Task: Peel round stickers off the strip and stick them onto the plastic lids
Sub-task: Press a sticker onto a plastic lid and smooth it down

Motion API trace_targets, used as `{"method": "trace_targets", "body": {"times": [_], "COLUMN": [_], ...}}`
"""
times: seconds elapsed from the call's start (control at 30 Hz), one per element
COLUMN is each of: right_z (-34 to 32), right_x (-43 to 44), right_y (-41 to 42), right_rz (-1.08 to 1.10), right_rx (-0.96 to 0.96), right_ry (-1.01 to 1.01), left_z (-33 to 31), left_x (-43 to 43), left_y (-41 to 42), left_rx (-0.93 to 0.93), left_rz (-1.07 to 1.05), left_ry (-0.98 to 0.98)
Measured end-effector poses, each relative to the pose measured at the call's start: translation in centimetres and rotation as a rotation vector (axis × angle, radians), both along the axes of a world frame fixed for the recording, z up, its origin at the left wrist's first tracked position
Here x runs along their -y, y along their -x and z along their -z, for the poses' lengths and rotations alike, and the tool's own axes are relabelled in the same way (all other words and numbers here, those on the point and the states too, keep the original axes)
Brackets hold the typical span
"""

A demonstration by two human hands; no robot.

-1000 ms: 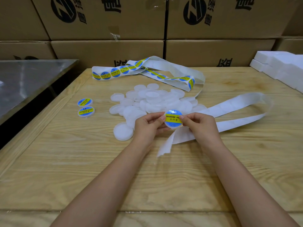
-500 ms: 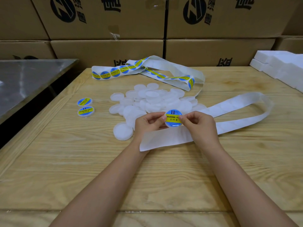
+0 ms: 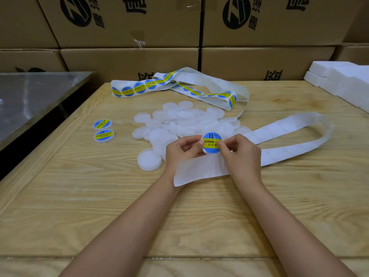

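— Step in hand?

— Seating the round blue-and-yellow sticker [image 3: 211, 142] on a translucent white plastic lid, by the look of it. Held just above the empty white backing strip [image 3: 199, 170], in front of the heap of bare translucent round lids [image 3: 179, 120] on the pale wooden table [image 3: 99, 206].

— Grip?

— Pinching from both sides: left hand [image 3: 182, 149] on the left edge, right hand [image 3: 240, 154] on the right edge, thumb tips over the print.

— Doing it well?

— Centre first. Then smooth from the middle outward with both thumbs, leaving no bubble or lifted rim. Keep the strip clear of any exposed glue.

— Changed in the last second?

— Hardly shifted at the hands. Flattened out at the strip's loose end: drooping to a point before, spread broad under the left wrist now. Nothing moved at the pair of labelled lids [image 3: 103, 135] on the left.
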State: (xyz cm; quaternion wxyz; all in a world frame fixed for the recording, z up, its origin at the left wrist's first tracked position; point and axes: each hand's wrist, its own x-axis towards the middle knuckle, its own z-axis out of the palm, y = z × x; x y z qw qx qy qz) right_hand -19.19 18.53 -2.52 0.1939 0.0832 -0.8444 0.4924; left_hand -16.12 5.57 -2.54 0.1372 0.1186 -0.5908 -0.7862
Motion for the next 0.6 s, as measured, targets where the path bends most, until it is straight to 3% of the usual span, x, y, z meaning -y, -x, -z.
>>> {"method": "trace_targets", "body": {"times": [0.37,0.6], "right_z": [0.0,0.3], "right_x": [1.0,0.9], "right_y": [-0.4,0.0], "right_rz": [-0.011,0.015], "right_rx": [0.039,0.058], "right_ry": [0.34,0.423], "left_z": [-0.2,0.0], "left_x": [0.1,0.0], "left_y": [0.6,0.6], "left_rx": [-0.097,-0.091], "left_rz": [0.033,0.082], "left_ry": [-0.054,-0.077]}}
